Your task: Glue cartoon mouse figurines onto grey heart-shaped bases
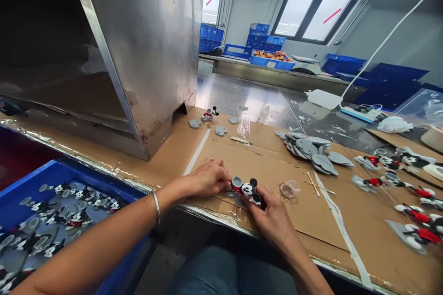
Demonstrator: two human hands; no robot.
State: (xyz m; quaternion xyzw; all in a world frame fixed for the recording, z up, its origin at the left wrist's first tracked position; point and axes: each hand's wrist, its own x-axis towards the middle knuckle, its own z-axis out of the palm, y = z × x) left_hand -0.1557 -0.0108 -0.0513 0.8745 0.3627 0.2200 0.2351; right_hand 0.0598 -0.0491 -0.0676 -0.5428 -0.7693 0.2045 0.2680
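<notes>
Grip: left hand (211, 179) pinching cup end, right hand (272, 209) grasping head end of one mouse figurine (248, 189), at the near edge of the tabletop (263, 161). Judged mid-batch: loose grey plates (306, 147) heaped at 2 o'clock; plated figurines (425, 236) at 3; stocked blue bin (51, 168) at 9. Left forearm enters from 8 o'clock, knuckles up; right from 5, fingers curled.

hands (210, 178): bare | left wrist (170, 197): silver bangle (157, 206) | legwear (211, 267): blue-grey
</notes>
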